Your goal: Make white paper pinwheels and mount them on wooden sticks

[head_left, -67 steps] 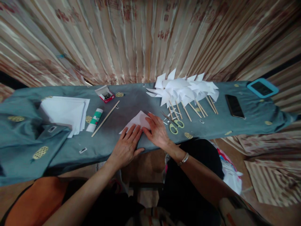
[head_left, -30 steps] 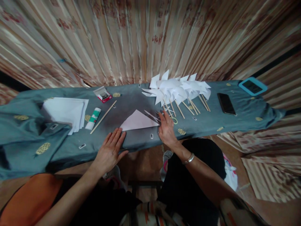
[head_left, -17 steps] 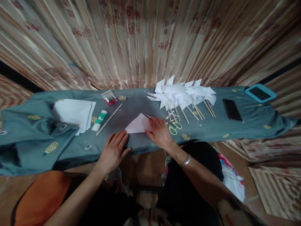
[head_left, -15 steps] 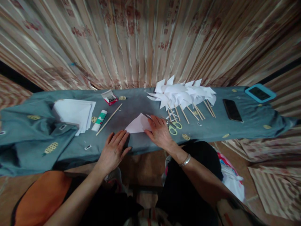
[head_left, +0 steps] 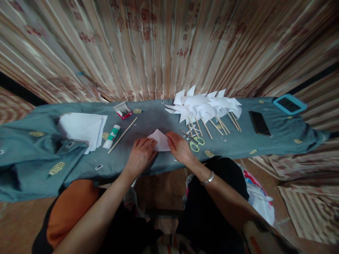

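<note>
A folded sheet of white paper (head_left: pixel 159 139), triangular in outline, lies on the cloth-covered table in front of me. My left hand (head_left: pixel 141 155) covers its left corner, fingers curled over the edge. At the opposite corner, my right hand (head_left: pixel 180 147) grips the paper between thumb and fingers. Green-handled scissors (head_left: pixel 195 144) rest just right of that hand. To the left lie a wooden stick (head_left: pixel 122 135) and a glue stick (head_left: pixel 112 136). Farther left is a stack of white paper sheets (head_left: pixel 82 127).
Several white paper pinwheels (head_left: pixel 203 106) on sticks are piled at the back right. A small open red-and-white box (head_left: pixel 124 111) holds small dark pieces. A phone (head_left: pixel 260 123) and a blue-framed device (head_left: pixel 290 104) lie at the right. A striped curtain (head_left: pixel 148 53) hangs behind the table.
My left hand has moved right and up onto the paper's left corner, covering it. My right hand has shifted slightly right and now grips the right corner.
</note>
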`<control>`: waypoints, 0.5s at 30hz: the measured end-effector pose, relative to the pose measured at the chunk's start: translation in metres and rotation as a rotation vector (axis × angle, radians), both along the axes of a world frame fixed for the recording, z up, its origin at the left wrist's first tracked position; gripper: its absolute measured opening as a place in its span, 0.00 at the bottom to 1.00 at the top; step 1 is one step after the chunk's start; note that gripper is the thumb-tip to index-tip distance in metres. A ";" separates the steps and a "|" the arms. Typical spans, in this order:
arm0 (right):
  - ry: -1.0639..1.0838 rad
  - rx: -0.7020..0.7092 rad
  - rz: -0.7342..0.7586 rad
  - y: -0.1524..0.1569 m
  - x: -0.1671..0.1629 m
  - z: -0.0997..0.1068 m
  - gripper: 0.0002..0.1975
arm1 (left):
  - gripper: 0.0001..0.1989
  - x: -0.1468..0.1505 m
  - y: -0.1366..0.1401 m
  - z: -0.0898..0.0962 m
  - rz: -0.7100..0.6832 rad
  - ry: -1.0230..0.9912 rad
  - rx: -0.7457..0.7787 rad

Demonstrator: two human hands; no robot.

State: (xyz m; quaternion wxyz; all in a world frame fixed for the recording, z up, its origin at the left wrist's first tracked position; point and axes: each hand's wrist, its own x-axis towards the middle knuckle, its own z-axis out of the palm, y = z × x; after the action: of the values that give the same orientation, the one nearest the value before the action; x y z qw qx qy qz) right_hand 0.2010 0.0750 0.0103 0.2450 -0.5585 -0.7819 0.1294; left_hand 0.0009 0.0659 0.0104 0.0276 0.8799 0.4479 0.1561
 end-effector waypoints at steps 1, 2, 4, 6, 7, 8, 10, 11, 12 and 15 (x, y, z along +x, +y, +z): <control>0.002 0.002 -0.006 0.002 0.004 0.000 0.19 | 0.15 0.001 0.001 -0.001 -0.007 -0.012 -0.016; -0.010 0.004 -0.011 0.003 0.008 -0.001 0.20 | 0.15 0.002 0.002 -0.002 -0.018 -0.024 -0.029; -0.049 0.008 -0.016 0.003 0.017 -0.002 0.23 | 0.14 0.000 0.003 -0.002 -0.037 -0.056 -0.042; -0.084 0.014 -0.018 0.002 0.025 -0.004 0.22 | 0.15 -0.004 0.005 0.000 -0.020 -0.106 -0.059; -0.096 0.017 -0.016 0.000 0.028 -0.004 0.21 | 0.15 -0.007 0.006 0.002 0.009 -0.146 -0.070; -0.107 0.018 -0.011 -0.001 0.030 -0.004 0.20 | 0.15 -0.011 0.007 0.006 0.054 -0.203 -0.079; -0.131 0.016 0.008 -0.004 0.031 -0.004 0.18 | 0.14 -0.020 0.012 0.016 0.166 -0.370 -0.088; -0.147 0.014 0.016 -0.005 0.030 -0.004 0.17 | 0.12 -0.024 0.015 0.021 0.218 -0.484 -0.101; -0.166 0.011 0.023 -0.005 0.029 -0.003 0.16 | 0.09 -0.027 0.018 0.027 0.300 -0.634 -0.111; -0.227 -0.007 0.030 -0.003 0.028 -0.001 0.14 | 0.04 -0.027 0.025 0.040 0.537 -1.202 -0.309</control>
State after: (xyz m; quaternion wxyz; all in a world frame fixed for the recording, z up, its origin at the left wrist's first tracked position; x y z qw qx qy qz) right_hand 0.2286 0.0718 0.0095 0.1511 -0.5587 -0.8123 0.0717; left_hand -0.0264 0.0913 0.0504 0.3578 0.4845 0.5750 0.5538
